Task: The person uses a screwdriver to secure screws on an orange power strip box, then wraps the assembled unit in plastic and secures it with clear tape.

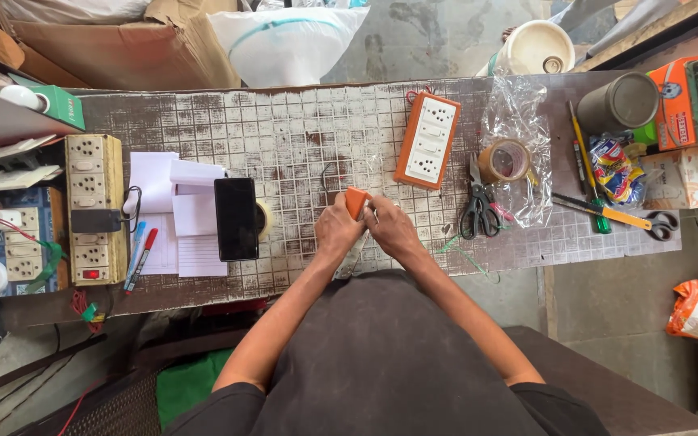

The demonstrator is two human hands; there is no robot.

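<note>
Small orange block [355,200] held upright above the gridded bench.

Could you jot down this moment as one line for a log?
left hand: holds small orange piece | right hand: on same piece | orange switch board: lying beyond | scissors: right, untouched

Both hands [367,226] grip a small orange piece [355,201] above the workbench [284,137]

Orange switchboard [426,140], scissors [479,211], black phone [236,218], perhaps 2 pens [140,257]
</note>
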